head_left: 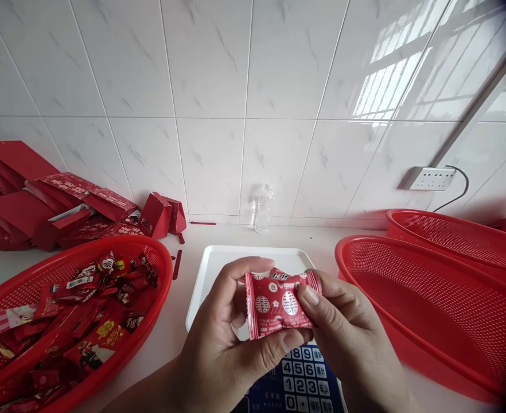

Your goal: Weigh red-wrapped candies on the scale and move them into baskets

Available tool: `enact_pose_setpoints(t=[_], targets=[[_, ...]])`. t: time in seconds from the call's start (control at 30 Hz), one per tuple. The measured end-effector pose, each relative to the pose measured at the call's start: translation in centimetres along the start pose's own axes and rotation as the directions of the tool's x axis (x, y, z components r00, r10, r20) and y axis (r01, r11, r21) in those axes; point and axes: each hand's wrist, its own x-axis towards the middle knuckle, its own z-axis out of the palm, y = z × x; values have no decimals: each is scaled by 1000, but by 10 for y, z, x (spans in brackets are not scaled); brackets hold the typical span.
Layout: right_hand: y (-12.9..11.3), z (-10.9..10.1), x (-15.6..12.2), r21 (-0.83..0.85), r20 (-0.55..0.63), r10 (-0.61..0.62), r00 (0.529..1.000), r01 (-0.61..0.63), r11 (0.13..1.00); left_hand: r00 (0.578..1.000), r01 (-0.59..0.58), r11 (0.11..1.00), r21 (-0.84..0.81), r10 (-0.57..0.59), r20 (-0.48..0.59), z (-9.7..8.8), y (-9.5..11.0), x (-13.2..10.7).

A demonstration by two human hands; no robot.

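Note:
Between my two hands is a red candy packet (274, 304) with white printed symbols and crimped ends, held up above a weighing scale. My left hand (240, 332) grips its left end and lower edge, thumb along the bottom. With thumb and fingers, my right hand (343, 321) pinches the right end. Behind the packet, part of another red wrapper (279, 274) peeks out; whether it is held or lies on the scale, I cannot tell. The scale's white tray (205, 281) and blue keypad (302, 373) show around and below my hands.
A red basket (160, 275) of assorted wrapped snacks stands at left. Two red baskets (365, 244) stand at right. Red paper boxes (76, 201) are piled back left. A clear plastic bottle (263, 209) stands by the tiled wall. A power strip (431, 178) is mounted at right.

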Motion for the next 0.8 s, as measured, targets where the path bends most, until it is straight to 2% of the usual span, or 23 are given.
enact_pose_setpoints(t=[0.27,0.4,0.6,0.8], targets=[[0,2,3,39,-31,12,999,-10,999,1000,18,1000,14,-18,25,-2,0,-3],[-3,3,3,49,-45,22,999,-20,999,998,-19,1000,-13,20,53,-4,1,-5],[-3,2,4,50,-72,42,996,-39,998,999,-36,996,-85,33,-38,-5,-1,-7],[-5,6,0,76,-34,63,997,-61,995,999,-27,976,-215,17,-51,-6,0,-6]])
